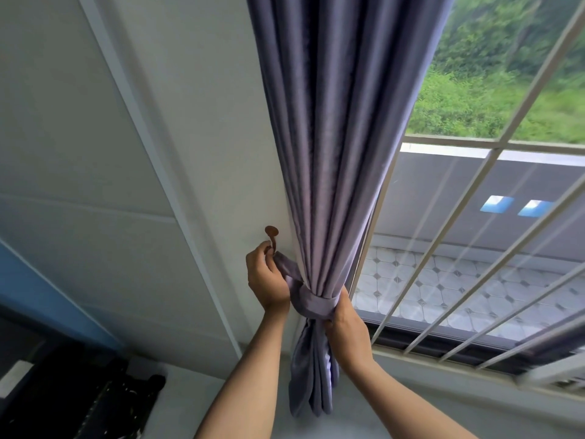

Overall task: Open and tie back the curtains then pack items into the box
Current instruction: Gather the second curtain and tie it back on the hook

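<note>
A purple curtain [342,137] hangs gathered into a bunch at the left side of the window. A matching fabric tieback [311,304] wraps round the bunch low down. My left hand [266,280] pinches the tieback's end right at a brown wall hook [272,236]. My right hand [346,324] grips the curtain bunch and the band from the right side. The box is not in view.
White window bars [468,198] and the window frame [443,353] run to the right of the curtain. A white wall [190,122] lies to the left. Dark objects [79,397] sit at the lower left.
</note>
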A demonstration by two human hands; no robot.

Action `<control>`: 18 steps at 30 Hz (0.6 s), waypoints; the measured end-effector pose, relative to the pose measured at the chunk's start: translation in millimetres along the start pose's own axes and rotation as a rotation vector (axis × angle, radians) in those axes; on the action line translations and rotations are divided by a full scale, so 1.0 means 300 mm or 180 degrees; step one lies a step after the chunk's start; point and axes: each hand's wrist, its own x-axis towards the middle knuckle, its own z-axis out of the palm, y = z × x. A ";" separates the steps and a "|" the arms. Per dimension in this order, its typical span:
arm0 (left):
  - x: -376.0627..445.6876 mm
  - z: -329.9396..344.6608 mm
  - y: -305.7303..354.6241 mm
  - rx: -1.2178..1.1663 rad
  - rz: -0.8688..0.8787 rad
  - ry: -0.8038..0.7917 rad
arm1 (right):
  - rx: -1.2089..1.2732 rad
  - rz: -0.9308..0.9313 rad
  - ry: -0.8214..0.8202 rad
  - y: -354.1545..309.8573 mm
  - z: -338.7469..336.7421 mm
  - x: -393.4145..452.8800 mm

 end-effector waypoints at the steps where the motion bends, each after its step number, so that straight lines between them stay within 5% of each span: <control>1: 0.001 0.001 -0.006 -0.0007 0.0012 -0.0014 | 0.0007 0.0008 0.0008 0.001 0.001 0.001; 18: 0.014 -0.041 -0.086 -0.0402 -0.0219 -0.0576 | 0.0038 -0.0146 0.0088 0.035 0.028 -0.003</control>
